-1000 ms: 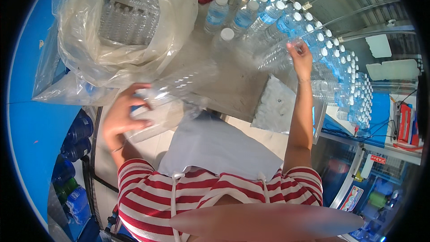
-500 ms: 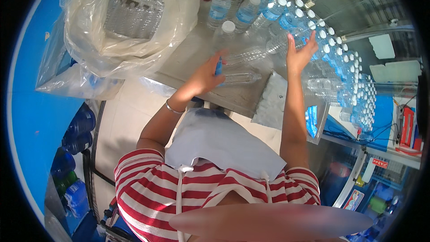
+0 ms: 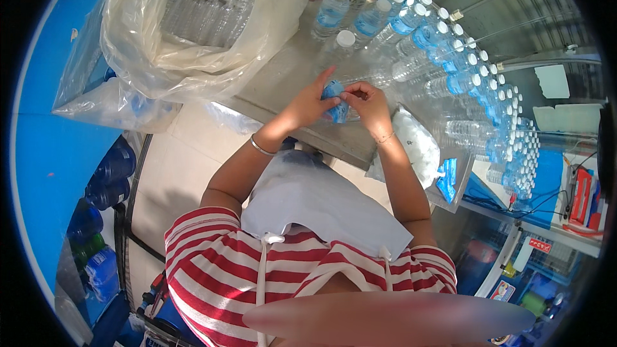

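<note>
My left hand (image 3: 303, 108) holds a small blue printed label (image 3: 333, 90), or a thin stack of them, between thumb and fingers above the metal table (image 3: 257, 83). At the label's right edge, the thumb and forefinger of my right hand (image 3: 369, 110) are closed in a pinch. Just beyond my hands, an unlabelled clear bottle (image 3: 340, 50) with a white cap stands upright. Clear plastic lies behind my right hand, partly hidden. Blue-labelled bottles (image 3: 331, 16) stand farther back.
A large clear bag (image 3: 122, 58) of capless bottles fills the table's left side. Many white-capped bottles (image 3: 479, 83) run along the back and right. A white plastic bag (image 3: 418, 144) and a blue packet (image 3: 446, 180) lie near the right edge.
My right hand has come left and nearer from the capped bottles to the label in my left hand. The label now shows its printed side. The view has shifted slightly.
</note>
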Demonstrator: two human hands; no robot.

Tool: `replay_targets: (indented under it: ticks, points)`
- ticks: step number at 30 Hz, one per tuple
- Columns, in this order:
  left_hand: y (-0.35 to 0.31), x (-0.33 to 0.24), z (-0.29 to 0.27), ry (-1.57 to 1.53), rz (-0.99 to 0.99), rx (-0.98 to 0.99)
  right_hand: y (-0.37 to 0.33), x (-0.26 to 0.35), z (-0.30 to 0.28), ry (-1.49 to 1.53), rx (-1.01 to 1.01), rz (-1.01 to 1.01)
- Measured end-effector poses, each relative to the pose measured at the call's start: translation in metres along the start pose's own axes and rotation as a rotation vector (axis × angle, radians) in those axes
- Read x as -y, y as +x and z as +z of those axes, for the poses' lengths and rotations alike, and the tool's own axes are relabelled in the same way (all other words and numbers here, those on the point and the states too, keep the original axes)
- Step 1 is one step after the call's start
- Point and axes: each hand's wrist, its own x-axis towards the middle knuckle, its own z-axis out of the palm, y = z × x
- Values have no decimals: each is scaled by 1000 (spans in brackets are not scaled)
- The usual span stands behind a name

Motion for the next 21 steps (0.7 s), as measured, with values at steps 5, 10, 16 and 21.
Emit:
replay_targets:
  ticks: [5,10,16,21]
  points:
    - [1,-20,-24,37,-35,-61,6,25,-22,427,-72,-18]
    - [28,-43,-37,703,645,-422,26,88,-39,-376,-219,-627]
    - [72,-27,-32,530,678,-321,52,98,-5,-990,-146,-749]
    - [80,25,-39,488,560,-356,68,72,13,-671,-227,-891]
